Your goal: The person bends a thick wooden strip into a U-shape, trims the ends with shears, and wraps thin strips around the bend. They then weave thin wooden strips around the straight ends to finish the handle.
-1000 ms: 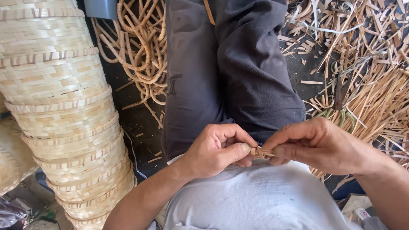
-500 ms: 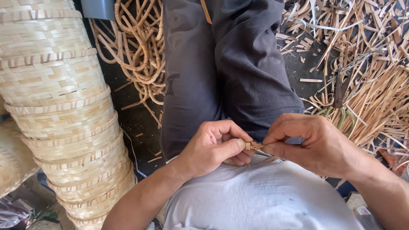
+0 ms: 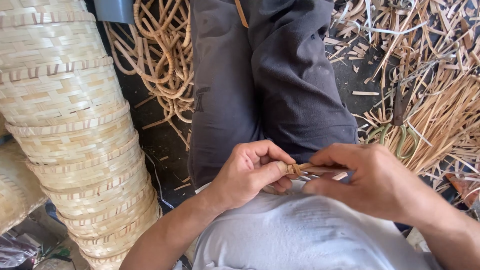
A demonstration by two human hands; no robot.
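My left hand (image 3: 247, 172) and my right hand (image 3: 367, 177) meet over my lap, above dark grey trousers (image 3: 260, 85) and a white shirt. Between the fingertips of both hands I pinch a small bundle of thin cane strips (image 3: 299, 169), bound with a wrapped strip near my left thumb. The far end of the bundle is hidden under my right fingers.
A tall stack of woven bamboo baskets (image 3: 65, 125) lies on the left. Curved cane loops (image 3: 160, 60) lie on the dark floor beside my left leg. Loose bamboo strips and shavings (image 3: 430, 95) cover the floor on the right, with green-handled scissors (image 3: 395, 137) among them.
Both hands have stayed together on the bundle; the fingers shifted slightly and the wrapped end now shows more clearly by my left thumb.
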